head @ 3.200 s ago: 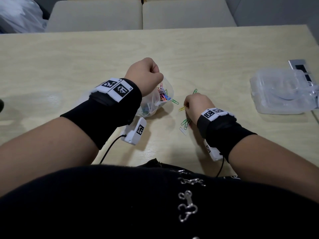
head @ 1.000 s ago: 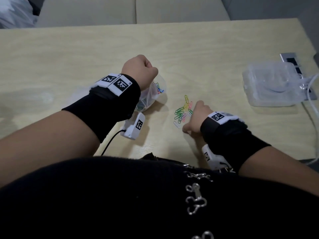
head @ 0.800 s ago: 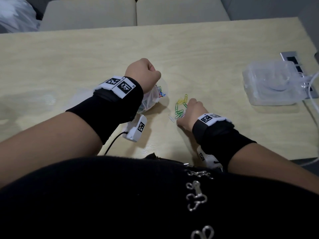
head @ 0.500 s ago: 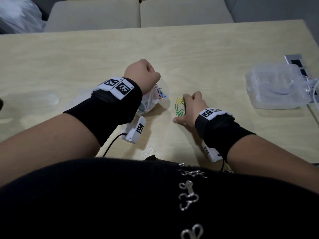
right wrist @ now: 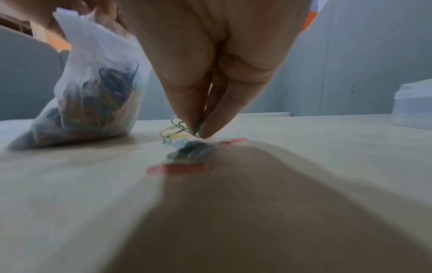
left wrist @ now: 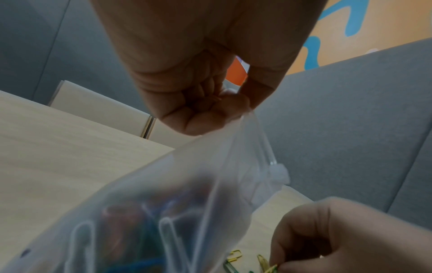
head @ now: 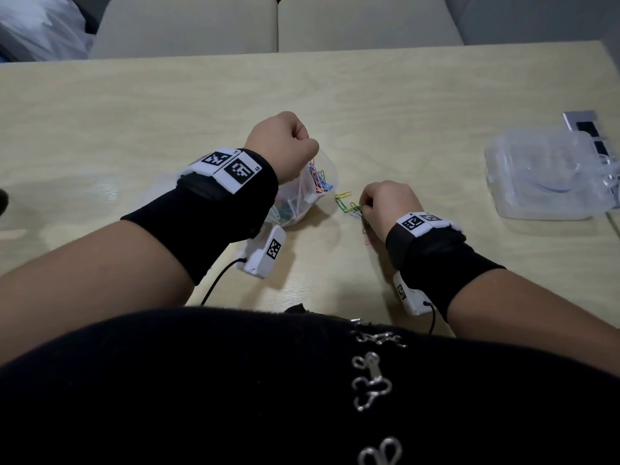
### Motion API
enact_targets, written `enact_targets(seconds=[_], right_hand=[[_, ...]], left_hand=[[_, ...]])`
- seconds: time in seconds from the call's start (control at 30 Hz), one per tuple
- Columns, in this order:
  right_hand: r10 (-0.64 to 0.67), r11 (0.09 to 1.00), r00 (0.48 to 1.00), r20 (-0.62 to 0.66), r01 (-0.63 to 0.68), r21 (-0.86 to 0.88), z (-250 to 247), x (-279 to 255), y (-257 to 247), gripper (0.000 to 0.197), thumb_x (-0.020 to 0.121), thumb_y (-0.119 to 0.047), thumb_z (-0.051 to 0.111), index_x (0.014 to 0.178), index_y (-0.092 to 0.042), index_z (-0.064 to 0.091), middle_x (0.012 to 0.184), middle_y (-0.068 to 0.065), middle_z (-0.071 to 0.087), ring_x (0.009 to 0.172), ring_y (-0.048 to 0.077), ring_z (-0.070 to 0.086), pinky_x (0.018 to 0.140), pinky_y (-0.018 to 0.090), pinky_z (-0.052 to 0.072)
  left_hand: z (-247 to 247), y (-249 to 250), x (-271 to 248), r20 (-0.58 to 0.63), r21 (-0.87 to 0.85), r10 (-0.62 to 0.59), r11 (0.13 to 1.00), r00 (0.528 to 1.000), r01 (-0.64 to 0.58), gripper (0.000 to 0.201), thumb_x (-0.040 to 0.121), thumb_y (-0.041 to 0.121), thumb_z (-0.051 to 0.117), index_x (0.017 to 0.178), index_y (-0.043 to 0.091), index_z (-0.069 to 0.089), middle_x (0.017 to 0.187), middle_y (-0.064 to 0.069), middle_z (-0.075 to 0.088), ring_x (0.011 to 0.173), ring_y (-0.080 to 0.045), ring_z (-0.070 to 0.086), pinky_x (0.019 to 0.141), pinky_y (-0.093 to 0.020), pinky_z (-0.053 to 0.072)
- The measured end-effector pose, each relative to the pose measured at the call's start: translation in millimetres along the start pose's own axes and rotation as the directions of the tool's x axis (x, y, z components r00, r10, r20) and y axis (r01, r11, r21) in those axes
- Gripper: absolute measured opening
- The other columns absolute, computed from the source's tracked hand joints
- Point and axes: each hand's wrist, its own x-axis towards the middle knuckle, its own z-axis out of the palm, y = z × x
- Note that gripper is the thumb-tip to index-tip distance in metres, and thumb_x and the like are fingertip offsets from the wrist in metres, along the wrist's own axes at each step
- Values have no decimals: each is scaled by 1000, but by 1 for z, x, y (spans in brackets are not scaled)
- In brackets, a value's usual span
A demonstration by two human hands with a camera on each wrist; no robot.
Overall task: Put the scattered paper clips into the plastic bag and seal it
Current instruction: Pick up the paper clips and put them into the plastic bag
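A clear plastic bag (head: 298, 199) with several coloured paper clips inside rests on the table, its mouth held up. My left hand (head: 281, 146) grips the bag's top edge (left wrist: 254, 125) in a fist. Just right of the bag lies a small heap of green and yellow paper clips (head: 347, 203). My right hand (head: 385, 206) pinches some of these clips (right wrist: 198, 129) between thumb and fingertips, low over the table. Red clips (right wrist: 177, 168) lie on the table under the right wrist. The bag (right wrist: 93, 96) stands left of the pinching fingers in the right wrist view.
A clear plastic container (head: 543, 176) sits at the table's right side, beside a power socket plate (head: 583, 122). Pale chairs (head: 275, 21) stand beyond the far table edge. A white plastic bag (head: 37, 28) lies at the far left.
My right hand swept the loose clips leftward into a heap near the bag, then closed its fingertips on some of them. My left hand kept holding the bag in place.
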Motion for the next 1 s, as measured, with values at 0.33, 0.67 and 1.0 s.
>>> enact_targets(seconds=[0.33, 0.67, 1.0], right_hand=[[-7, 980, 975, -222, 51, 191, -57, 9, -34, 18, 84, -17, 58, 93, -20, 73, 98, 1, 72, 97, 20, 63, 80, 23, 43], [-34, 921, 999, 18, 24, 388, -53, 15, -86, 17, 89, -14, 49, 100, -21, 60, 103, 7, 67, 98, 28, 63, 80, 31, 50], [350, 924, 921, 170, -369, 101, -35, 10, -20, 48, 67, -31, 73, 108, -16, 54, 106, 7, 63, 98, 32, 64, 86, 35, 52]], left_hand=[[0, 0, 2, 0, 23, -8, 1000, 1000, 8, 11, 73, 17, 50, 67, 23, 43, 75, -4, 62, 83, -33, 67, 81, -47, 56], [0, -1, -2, -10, -3, -3, 1000, 1000, 3, 12, 74, 17, 51, 68, 23, 44, 76, -6, 64, 77, -32, 67, 79, -46, 57], [-4, -9, 7, -43, -5, -14, 1000, 999, 14, 13, 74, 16, 50, 65, 23, 43, 67, 1, 56, 70, -27, 57, 79, -43, 54]])
